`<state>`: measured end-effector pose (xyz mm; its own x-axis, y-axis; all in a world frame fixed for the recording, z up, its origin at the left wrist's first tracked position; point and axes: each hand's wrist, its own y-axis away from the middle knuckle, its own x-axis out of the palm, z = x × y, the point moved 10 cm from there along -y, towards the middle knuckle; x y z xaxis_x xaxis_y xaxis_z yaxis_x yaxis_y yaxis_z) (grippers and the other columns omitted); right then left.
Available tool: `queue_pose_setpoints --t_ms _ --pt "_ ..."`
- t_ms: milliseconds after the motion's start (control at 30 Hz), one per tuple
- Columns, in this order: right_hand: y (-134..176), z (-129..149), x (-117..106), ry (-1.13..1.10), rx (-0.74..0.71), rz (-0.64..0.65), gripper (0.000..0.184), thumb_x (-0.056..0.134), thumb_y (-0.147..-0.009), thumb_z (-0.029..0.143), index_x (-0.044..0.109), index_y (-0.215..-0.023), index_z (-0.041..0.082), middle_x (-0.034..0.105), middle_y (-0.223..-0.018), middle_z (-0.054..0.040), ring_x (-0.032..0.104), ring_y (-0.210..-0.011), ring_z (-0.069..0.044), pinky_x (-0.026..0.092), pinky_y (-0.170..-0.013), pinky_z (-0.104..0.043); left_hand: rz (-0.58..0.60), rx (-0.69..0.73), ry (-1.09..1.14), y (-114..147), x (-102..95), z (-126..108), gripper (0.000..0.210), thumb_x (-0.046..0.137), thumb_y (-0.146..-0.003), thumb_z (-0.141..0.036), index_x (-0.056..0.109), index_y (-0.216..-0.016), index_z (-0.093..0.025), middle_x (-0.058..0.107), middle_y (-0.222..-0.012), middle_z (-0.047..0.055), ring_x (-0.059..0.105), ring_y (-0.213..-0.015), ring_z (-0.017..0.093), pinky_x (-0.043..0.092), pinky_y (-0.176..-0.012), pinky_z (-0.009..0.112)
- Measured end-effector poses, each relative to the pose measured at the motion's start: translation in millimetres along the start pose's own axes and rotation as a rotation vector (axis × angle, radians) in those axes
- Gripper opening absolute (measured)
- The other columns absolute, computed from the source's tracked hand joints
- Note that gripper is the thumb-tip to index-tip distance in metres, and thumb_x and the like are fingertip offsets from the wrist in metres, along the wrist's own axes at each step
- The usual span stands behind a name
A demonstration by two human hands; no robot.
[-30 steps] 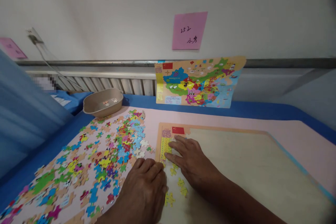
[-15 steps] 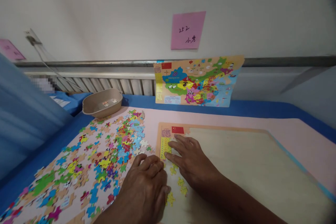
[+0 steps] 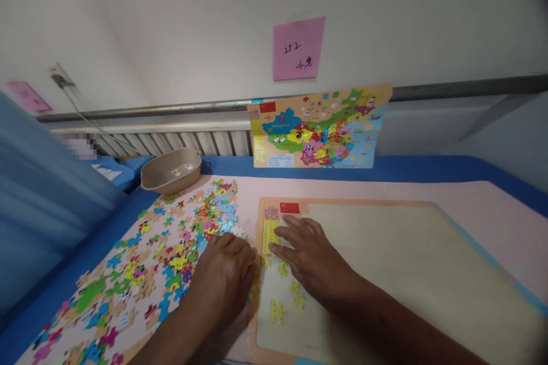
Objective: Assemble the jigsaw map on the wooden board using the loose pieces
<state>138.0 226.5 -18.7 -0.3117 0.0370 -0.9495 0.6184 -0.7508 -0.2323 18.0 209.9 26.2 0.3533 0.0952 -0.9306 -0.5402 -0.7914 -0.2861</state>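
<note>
My right hand lies on the puzzle board near its upper left corner. Its fingers are spread, their tips touching the joined yellow puzzle pieces below the red flag piece. At the board's left edge, my left hand is closed with fingers curled; whatever may be in them is hidden. Between and below the hands, several loose yellow puzzle pieces rest on the bare part of the board.
Many colourful loose puzzle pieces cover the pink sheet at left. Behind them stands a beige basket holding a few pieces. A printed map picture leans against the rail. A blue curtain hangs at left.
My left hand has shifted left and slightly up, its fingers curling in more. More of the board's left edge and yellow pieces now show. My right hand stays nearly in place.
</note>
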Motion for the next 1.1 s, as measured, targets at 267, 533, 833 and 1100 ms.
queue_pose_setpoints --t_ms 267,533,833,1100 --pt "1 5 -8 -0.012 0.015 0.015 0.048 0.053 -0.092 0.006 0.065 -0.131 0.029 0.057 -0.147 -0.0072 0.029 -0.150 -0.034 0.019 -0.120 -0.063 0.056 -0.026 -0.093 -15 21.8 3 0.014 0.067 -0.084 -0.009 0.062 -0.077 -0.020 0.064 -0.083 0.003 0.055 -0.085 0.023 0.040 -0.078 0.038" --pt "1 7 -10 -0.036 0.011 0.028 0.045 0.050 -0.097 0.011 0.063 -0.135 0.030 0.058 -0.144 -0.0083 0.029 -0.151 -0.034 0.018 -0.121 -0.063 -0.029 0.118 -0.124 -16 13.4 -14 0.016 0.066 -0.093 -0.015 0.065 -0.077 -0.020 0.066 -0.082 0.003 0.055 -0.081 0.022 0.036 -0.077 0.040" --pt "1 6 -10 -0.019 0.017 0.018 0.041 0.052 -0.097 0.011 0.066 -0.131 0.030 0.061 -0.140 -0.0081 0.031 -0.150 -0.034 0.017 -0.122 -0.064 -0.144 0.237 -0.085 -5 14.0 -22 0.019 0.057 -0.096 -0.010 0.062 -0.081 -0.020 0.064 -0.081 0.002 0.052 -0.079 0.021 0.036 -0.077 0.041" --pt "1 5 -4 0.008 0.011 -0.006 0.047 0.050 -0.093 0.006 0.065 -0.131 0.029 0.061 -0.141 -0.0069 0.032 -0.149 -0.034 0.018 -0.121 -0.066 -0.172 0.258 -0.188 -2 17.5 -21 0.017 0.050 -0.098 -0.005 0.059 -0.096 -0.019 0.064 -0.092 0.006 0.054 -0.079 0.021 0.039 -0.074 0.038"
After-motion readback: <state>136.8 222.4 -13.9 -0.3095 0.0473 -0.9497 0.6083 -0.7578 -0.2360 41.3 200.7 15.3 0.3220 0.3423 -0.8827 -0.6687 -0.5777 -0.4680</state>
